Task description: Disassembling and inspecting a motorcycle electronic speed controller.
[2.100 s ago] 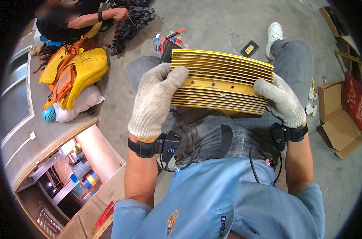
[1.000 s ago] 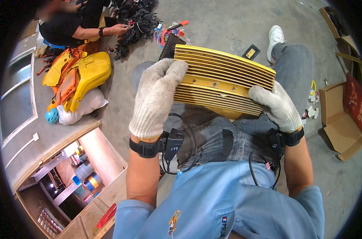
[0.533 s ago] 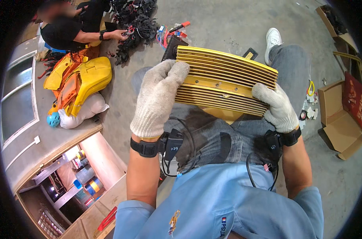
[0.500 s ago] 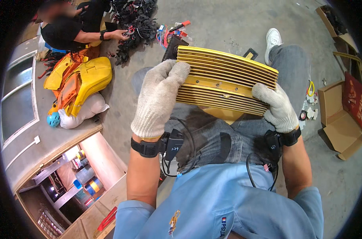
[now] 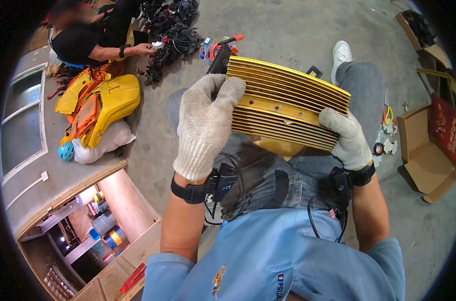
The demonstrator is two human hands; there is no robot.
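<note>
Both of my hands wear off-white knitted gloves and grip a gold finned metal heat sink (image 5: 288, 102) above my lap. It is a long slab with many parallel fins and a flat middle strip with several small holes. My left hand (image 5: 208, 118) is closed on its left end, the thumb lying on the near face. My right hand (image 5: 345, 135) clasps the right end with its thumb over the strip. The fingers behind the slab are hidden. Under it, on my lap, part of a yellow object (image 5: 278, 147) shows; I cannot tell what it is.
A person in black (image 5: 77, 42) works at upper left beside a heap of black cables (image 5: 172, 30). Yellow and orange plastic panels (image 5: 112, 98) lie at left near a white sack (image 5: 102, 143). An open cardboard box (image 5: 418, 155) stands at right. Coloured wires (image 5: 215, 47) lie beyond the slab.
The heat sink and my left hand have shifted slightly to the right. My grip stays the same. The person at upper left now holds something small and whitish over the cables.
</note>
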